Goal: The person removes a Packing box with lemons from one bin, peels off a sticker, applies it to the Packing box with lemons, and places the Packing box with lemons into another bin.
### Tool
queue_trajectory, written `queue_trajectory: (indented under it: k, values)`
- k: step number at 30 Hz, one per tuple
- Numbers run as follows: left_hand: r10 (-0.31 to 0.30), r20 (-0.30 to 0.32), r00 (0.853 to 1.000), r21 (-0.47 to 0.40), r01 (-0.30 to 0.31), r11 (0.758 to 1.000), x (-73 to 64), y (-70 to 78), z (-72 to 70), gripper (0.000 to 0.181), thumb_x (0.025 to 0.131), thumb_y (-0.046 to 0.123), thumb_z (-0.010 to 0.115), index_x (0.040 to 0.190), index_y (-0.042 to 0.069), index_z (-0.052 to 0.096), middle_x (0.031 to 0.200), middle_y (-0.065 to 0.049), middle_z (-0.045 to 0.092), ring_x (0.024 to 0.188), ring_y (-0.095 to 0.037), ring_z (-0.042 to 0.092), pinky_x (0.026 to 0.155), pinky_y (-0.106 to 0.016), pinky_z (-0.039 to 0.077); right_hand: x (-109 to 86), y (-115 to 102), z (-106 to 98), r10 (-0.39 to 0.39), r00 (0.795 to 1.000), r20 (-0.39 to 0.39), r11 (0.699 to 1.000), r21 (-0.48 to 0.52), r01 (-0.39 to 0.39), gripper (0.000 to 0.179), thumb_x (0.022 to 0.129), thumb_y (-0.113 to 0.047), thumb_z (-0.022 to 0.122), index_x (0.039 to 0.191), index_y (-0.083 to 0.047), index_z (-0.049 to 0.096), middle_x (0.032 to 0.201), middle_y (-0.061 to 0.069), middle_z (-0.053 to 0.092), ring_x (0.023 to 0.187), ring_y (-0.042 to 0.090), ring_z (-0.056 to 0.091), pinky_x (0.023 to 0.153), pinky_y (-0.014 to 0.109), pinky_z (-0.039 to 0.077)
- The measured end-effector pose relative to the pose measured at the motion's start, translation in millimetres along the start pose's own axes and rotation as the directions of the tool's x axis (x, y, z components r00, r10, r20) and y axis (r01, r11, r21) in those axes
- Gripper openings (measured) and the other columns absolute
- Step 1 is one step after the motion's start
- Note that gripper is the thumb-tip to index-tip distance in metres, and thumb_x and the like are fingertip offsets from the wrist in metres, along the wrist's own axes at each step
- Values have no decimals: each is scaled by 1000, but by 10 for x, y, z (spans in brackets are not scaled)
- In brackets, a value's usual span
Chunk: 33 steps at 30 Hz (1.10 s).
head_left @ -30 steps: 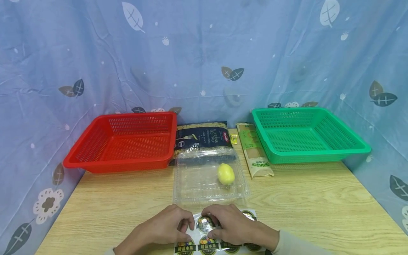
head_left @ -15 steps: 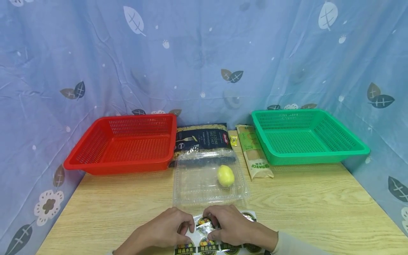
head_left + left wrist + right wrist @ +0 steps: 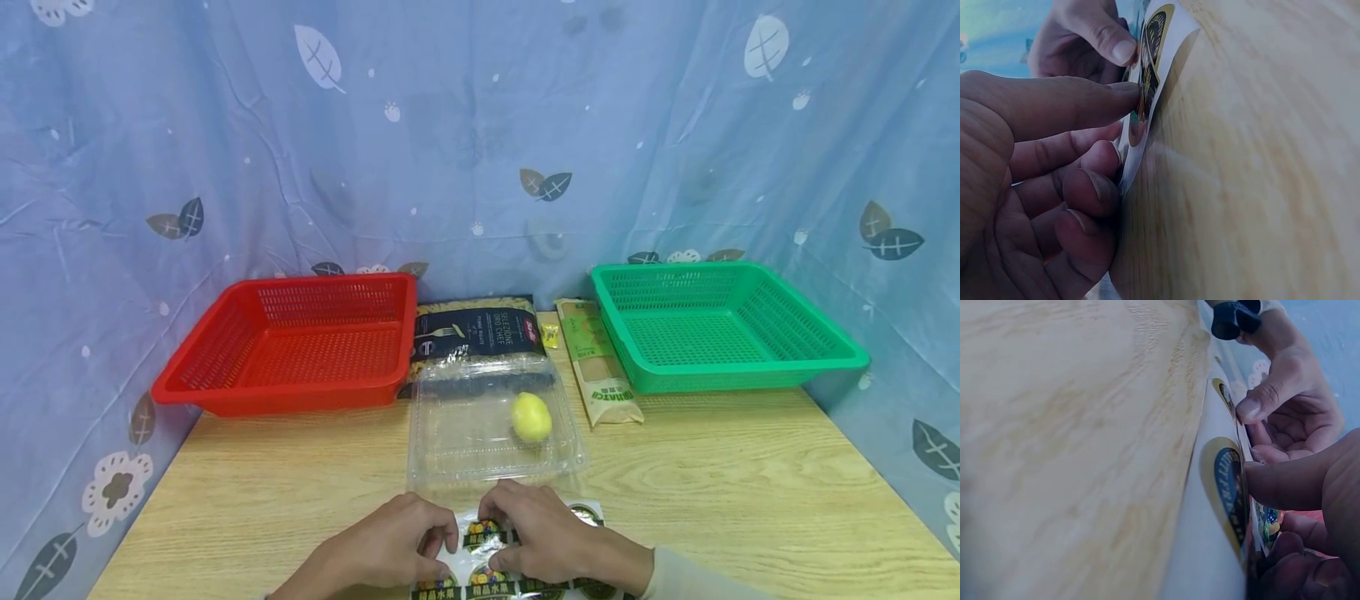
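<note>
A glossy white sheet of round fruit stickers (image 3: 487, 581) lies at the front of the table. My left hand (image 3: 390, 542) holds its left part, with the thumb on a sticker (image 3: 1155, 37) and the other fingers curled at the sheet's edge. Just to the right, my right hand (image 3: 542, 533) grips the sheet between thumb and curled fingers, around an upper-row sticker (image 3: 483, 536). In the left wrist view the sheet's edge curls up from the wood. Beyond the hands a yellow lemon (image 3: 531, 417) sits on a clear plastic clamshell box (image 3: 465, 425).
At the back left is a red basket (image 3: 322, 396); a green basket (image 3: 742, 375) stands at the back right. Between them lie a pasta bag (image 3: 480, 329), a small yellow packet (image 3: 550, 335) and a long noodle packet (image 3: 600, 367). Blue curtains (image 3: 472, 142) enclose the table.
The head view has tilted up slightly, so the scene sits lower. Both hands keep almost the same place on the sticker sheet, with only slight finger movement.
</note>
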State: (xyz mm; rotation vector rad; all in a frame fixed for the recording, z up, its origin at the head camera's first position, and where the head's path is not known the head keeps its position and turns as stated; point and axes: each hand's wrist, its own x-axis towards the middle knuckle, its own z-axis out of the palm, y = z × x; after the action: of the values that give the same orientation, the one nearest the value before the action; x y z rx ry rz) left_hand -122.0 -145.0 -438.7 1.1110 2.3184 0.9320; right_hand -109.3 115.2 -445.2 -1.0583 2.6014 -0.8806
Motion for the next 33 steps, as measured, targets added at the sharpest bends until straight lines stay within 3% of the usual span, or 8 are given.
queue_trajectory:
  k: [10, 18, 25, 33]
  values:
    - [8, -2, 1000, -6, -8, 1000, -6, 13, 6, 16, 82, 15, 83, 90, 21, 69, 63, 19, 52, 55, 7, 48, 54, -16, 47, -54, 11, 25, -41, 999, -19, 999, -28, 41, 36, 89, -40, 77, 116, -25, 59, 113, -15, 57, 88, -3, 50, 73, 24, 41]
    - [8, -5, 1000, -3, -8, 1000, -10, 1, 9, 16, 83, 16, 83, 89, 22, 69, 63, 19, 52, 56, 7, 48, 54, -16, 47, -51, 21, 31, -118, 991, -69, 993, -6, 118, 37, 88, -33, 80, 115, -22, 58, 106, -13, 58, 79, -2, 47, 68, 16, 42]
    - [-14, 0, 1000, -8, 14, 1000, -5, 8, 6, 16, 83, 16, 83, 89, 22, 69, 63, 19, 51, 55, 6, 48, 54, -17, 47, -39, 34, 49, -133, 988, -82, 991, -37, 130, 43, 85, -28, 82, 121, -20, 61, 103, -14, 57, 86, -4, 50, 71, 16, 44]
    - [21, -14, 1000, 16, -20, 1000, -4, -10, 20, 17, 82, 16, 83, 87, 22, 69, 62, 19, 50, 55, 7, 47, 53, -16, 46, -16, 49, 72, -167, 978, -124, 980, 91, 179, 16, 90, -11, 73, 100, -18, 64, 84, -14, 53, 67, -9, 45, 59, 11, 43]
